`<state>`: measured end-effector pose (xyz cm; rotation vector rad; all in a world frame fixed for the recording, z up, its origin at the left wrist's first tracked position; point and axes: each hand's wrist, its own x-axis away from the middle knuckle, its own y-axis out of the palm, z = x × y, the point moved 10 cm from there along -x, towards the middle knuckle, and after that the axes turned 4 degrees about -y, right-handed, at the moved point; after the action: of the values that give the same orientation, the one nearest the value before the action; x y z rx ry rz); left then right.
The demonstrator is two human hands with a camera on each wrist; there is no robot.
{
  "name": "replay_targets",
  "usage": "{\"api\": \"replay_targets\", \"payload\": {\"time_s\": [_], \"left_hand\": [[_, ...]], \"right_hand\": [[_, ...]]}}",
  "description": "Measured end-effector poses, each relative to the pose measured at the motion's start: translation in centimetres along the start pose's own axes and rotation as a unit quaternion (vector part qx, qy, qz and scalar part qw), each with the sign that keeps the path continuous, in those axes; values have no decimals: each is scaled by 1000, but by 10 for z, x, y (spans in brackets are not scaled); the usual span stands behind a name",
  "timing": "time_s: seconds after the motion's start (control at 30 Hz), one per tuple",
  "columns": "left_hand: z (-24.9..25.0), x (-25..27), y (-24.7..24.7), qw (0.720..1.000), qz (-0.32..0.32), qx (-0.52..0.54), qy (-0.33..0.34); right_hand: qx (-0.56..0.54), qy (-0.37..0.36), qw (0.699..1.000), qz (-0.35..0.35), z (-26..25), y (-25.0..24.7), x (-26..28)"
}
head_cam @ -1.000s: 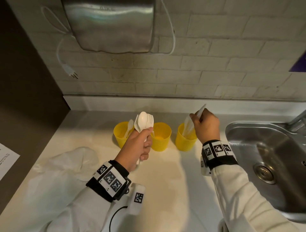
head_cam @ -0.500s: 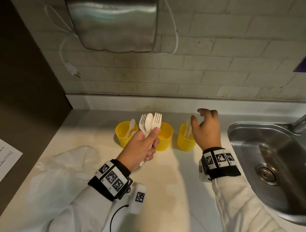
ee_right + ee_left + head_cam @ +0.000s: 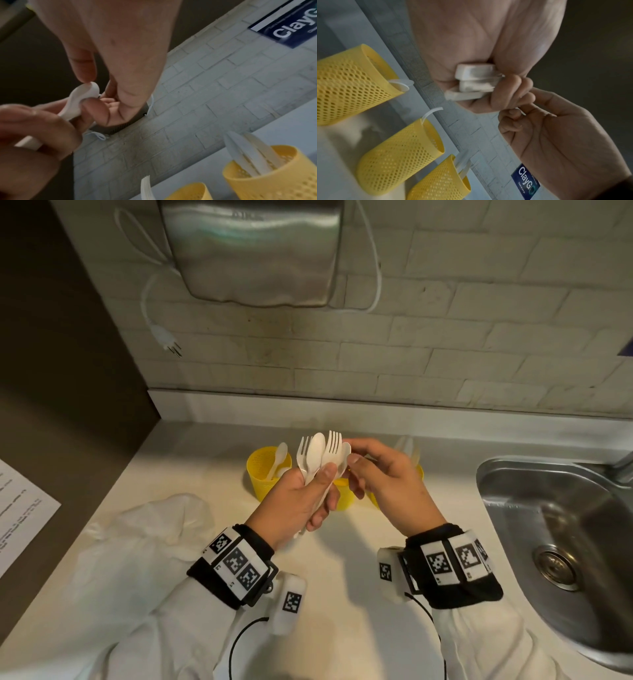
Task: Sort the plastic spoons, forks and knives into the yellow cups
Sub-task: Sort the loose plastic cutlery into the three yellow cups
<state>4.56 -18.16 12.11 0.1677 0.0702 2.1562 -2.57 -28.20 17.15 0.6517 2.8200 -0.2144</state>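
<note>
My left hand [image 3: 318,491] grips a bundle of white plastic forks and spoons [image 3: 320,455] by the handles, heads up, above the counter. The handle ends [image 3: 474,81] stick out of its curled fingers. My right hand [image 3: 349,453] pinches the bowl of the rightmost spoon [image 3: 345,460] in that bundle, a fingertip on the spoon bowl [image 3: 85,90]. Three yellow mesh cups stand behind. The left cup [image 3: 263,481] holds spoons. The middle cup [image 3: 342,501] is mostly hidden by my hands and holds a fork [image 3: 145,188]. Knives [image 3: 243,151] stand in the right cup [image 3: 274,180].
A steel sink [image 3: 493,484] lies at the right. A crumpled white bag [image 3: 154,522] rests on the counter at the left, with a paper sheet [image 3: 20,501] beyond the edge. A hand dryer [image 3: 250,251] and a dangling plug [image 3: 169,342] hang on the brick wall.
My right hand let go of a knife in the right cup and moved left to the bundle, where it now pinches a spoon. My left hand kept hold of the bundle.
</note>
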Motion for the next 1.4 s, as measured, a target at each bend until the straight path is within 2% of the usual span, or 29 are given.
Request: {"api": "replay_targets", "payload": {"time_s": [0.3,0.4,0.5,0.63,0.7,0.73,0.8,0.87,0.93,1.03,1.17,1.27,1.33,1.4], "left_hand": [[-3,3,-4,1000,9,1,-10],[-4,2,-7,1000,14,-21,-4],[-5,0,-10,999,18,-50,3],[-11,-2,-13,997,24,-74,-14],[-15,-4,-20,995,50,-87,-12],[-17,-4,-25,993,66,-92,-11],[-18,-6,-31,988,95,-124,-6],[-11,-5,-30,980,111,-162,13],[-2,-4,-26,975,117,-184,34],[2,-6,-19,969,105,-212,74],[0,-4,-17,966,91,-228,77],[3,3,-16,962,98,-247,68],[5,6,-12,961,90,-252,67],[4,6,-11,965,88,-237,66]], "right_hand": [[60,19,998,14,2,-5,-3],[156,21,987,12,-1,-8,-6],[177,12,981,74,-3,-20,-10],[76,7,973,216,-4,-51,-6],[-57,12,959,279,-3,-63,-4],[-124,14,949,289,-3,-64,-5],[-180,16,946,271,-4,-62,-8],[-147,16,964,220,-5,-51,-9],[-20,15,988,151,-6,-31,-8],[160,7,985,61,-5,3,-6],[233,-17,970,69,-5,11,-8],[266,-21,959,100,-7,5,-9],[246,-6,957,152,-4,-7,-9],[151,30,967,201,7,-19,-8]]}}
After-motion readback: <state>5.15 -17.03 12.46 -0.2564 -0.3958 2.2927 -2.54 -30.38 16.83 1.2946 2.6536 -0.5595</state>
